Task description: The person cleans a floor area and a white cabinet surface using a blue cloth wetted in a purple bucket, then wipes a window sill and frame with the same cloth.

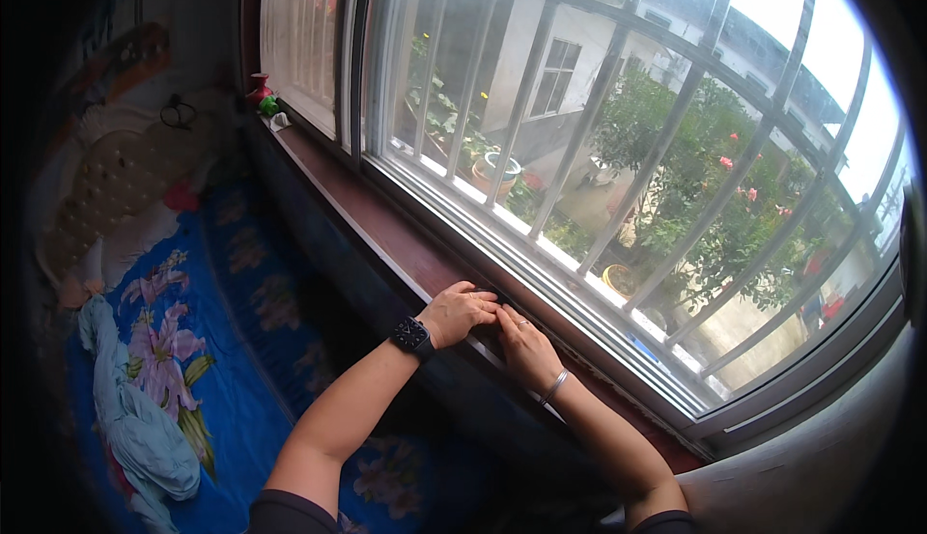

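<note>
Both hands meet over the reddish-brown window sill (376, 219), just inside the sliding window's metal frame. My left hand (460, 313), with a black square watch on its wrist, has its fingers bent and touching the fingertips of the other. My right hand (527, 342), wearing a ring and a silver bracelet (555, 387), reaches in from the right with its fingers bent. A small dark thing shows at the fingertips, too hidden to name. Whether either hand grips it cannot be told.
Beyond the sill is the window (507, 215) with metal bars outside. A red vase (259, 89) and a green ornament (269, 106) stand at the sill's far left end. Below lies a blue floral bedspread (239, 404) with a crumpled light-blue cloth (145, 418) and a beige pillow (123, 179).
</note>
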